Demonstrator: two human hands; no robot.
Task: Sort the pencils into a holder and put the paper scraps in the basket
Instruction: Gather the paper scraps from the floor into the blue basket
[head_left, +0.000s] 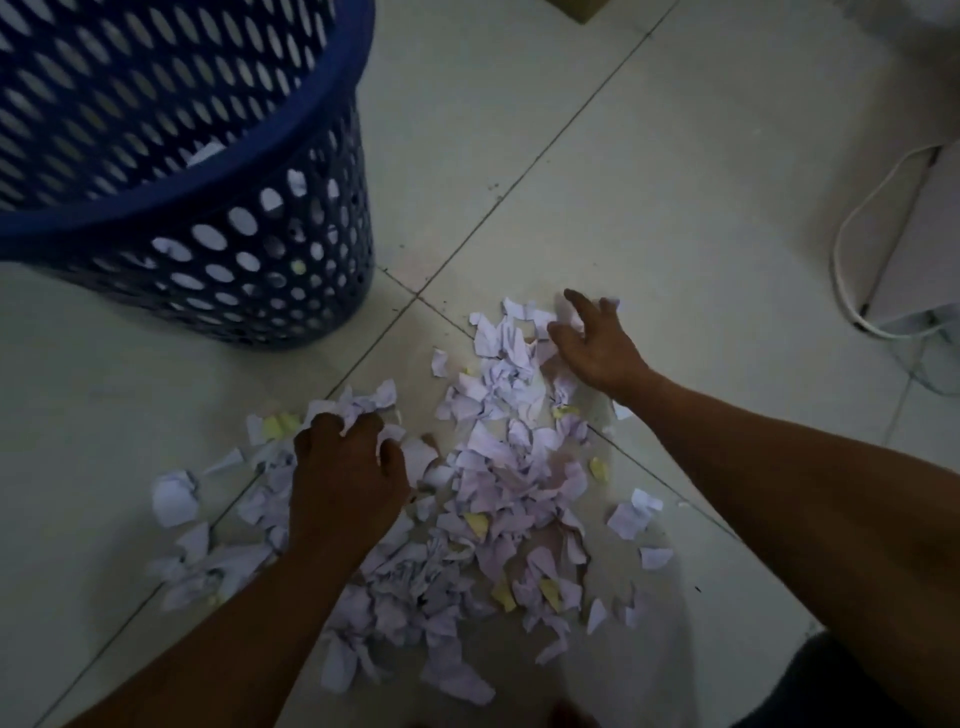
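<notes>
Floor (649, 218): pale, smooth square tiles with thin dark grout lines crossing diagonally; dim light, a few dark specks near the seams.
Basket (291, 228): far left, standing upright on the tiles; dark blue plastic, round, wall pierced by rows of oval holes, thick smooth rim; white bits visible inside through the holes.
Paper scraps (498, 483): near centre, a loose heap of torn, crumpled pieces, mostly white to pale lilac, a few yellow; ragged edges, spread across a grout crossing, stray bits to left and right.
Left hand (345, 467): resting on the left side of the heap, back up, fingers curled down and clutching a bunch of scraps.
Right hand (597, 343): at the far right edge of the heap, fingers spread and bent, tips touching scraps; loose, not clenched.
Cable (852, 249): far right, white, looped beside a pale box-like object.
Pencils, holder: out of sight.
</notes>
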